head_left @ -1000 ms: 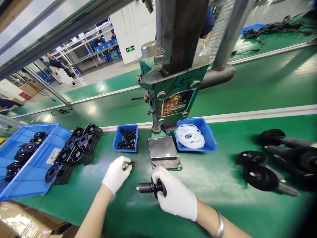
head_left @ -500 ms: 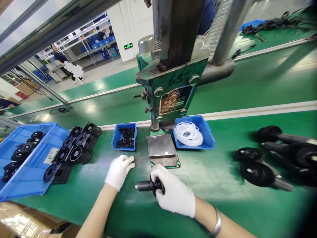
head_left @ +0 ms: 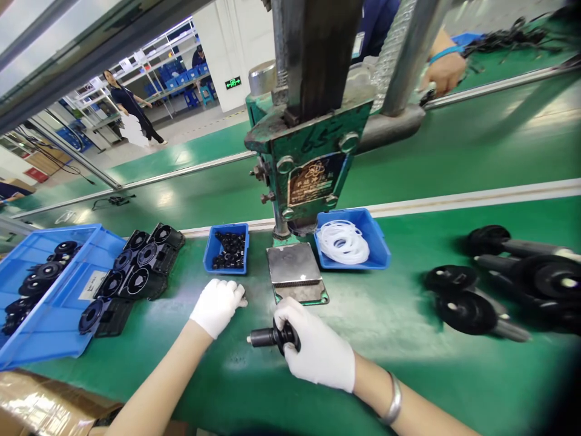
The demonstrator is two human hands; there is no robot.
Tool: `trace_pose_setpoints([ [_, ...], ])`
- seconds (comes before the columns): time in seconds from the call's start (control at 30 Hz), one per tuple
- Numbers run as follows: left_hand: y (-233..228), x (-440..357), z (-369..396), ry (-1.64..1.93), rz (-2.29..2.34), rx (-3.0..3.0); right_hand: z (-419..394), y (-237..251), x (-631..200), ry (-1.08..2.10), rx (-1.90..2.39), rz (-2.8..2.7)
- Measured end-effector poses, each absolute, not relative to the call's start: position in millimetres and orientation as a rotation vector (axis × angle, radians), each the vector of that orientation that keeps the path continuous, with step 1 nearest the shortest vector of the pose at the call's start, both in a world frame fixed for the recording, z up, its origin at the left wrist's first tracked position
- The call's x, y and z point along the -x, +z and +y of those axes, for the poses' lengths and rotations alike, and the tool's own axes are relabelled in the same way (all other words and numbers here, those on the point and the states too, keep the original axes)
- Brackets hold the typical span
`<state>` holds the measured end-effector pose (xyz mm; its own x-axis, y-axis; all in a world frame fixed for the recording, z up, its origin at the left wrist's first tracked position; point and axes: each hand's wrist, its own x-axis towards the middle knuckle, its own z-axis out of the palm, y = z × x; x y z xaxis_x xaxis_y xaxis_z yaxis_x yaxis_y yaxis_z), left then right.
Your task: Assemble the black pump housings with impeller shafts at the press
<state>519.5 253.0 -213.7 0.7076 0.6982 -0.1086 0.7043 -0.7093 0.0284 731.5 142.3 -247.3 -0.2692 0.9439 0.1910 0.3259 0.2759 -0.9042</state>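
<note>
My right hand (head_left: 318, 351), in a white glove, is closed around the wheel-like flange of a black shaft part (head_left: 263, 337). The shaft points left and has a small pale tip. In front of that hand is the metal base plate (head_left: 295, 264) of a green press (head_left: 313, 145). My left hand (head_left: 218, 307), also gloved, rests low over the green table with its fingers curled together. Its fingertips look dark, and whatever they pinch is too small to make out. Just beyond it stands a small blue bin (head_left: 227, 248) of little black parts.
A blue bin of white rings (head_left: 342, 242) sits right of the press. Black wheeled shafts (head_left: 467, 312) lie at the right. At left are black housings (head_left: 138, 281) and a large blue crate (head_left: 68, 330). Across the bench a co-worker's hand (head_left: 447, 71) shows; another person (head_left: 129, 109) walks behind.
My left hand's fingers have curled in more, while the right hand keeps its hold on the shaft part. A co-worker's hand has appeared behind the press, and the walking person has moved right.
</note>
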Motion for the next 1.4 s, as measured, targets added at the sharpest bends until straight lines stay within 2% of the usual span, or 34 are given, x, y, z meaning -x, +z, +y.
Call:
trace_pose_setpoints([
  [0.4,-245.2,-500.1,240.0,0.547,1.349,-2.078,146.5,-248.6,-732.3,0.999,1.181,-1.678],
  [0.5,-238.3,-506.8,219.8,0.726,1.399,-1.809,148.2,-253.5,-733.8,1.151,1.234,-1.529],
  [0.6,-221.1,-516.4,201.5,0.921,1.300,-1.264,149.8,-257.1,-735.6,1.323,1.143,-1.310],
  [0.7,-202.9,-522.7,190.3,0.987,1.116,-0.650,150.0,-254.2,-736.9,1.339,1.013,-1.147],
  [0.77,-195.2,-524.0,186.2,0.988,1.062,-0.506,149.0,-250.3,-736.8,1.348,0.958,-1.083],
  [0.93,-194.5,-525.3,178.8,1.006,1.031,-0.439,144.3,-246.6,-733.0,1.445,0.920,-0.987],
  [1.13,-204.4,-531.3,172.8,1.013,1.128,-0.685,140.1,-248.3,-730.8,1.499,0.869,-0.887],
  [1.4,-212.6,-537.7,175.6,1.046,1.232,-0.724,138.9,-247.3,-729.6,1.537,0.849,-0.854],
])
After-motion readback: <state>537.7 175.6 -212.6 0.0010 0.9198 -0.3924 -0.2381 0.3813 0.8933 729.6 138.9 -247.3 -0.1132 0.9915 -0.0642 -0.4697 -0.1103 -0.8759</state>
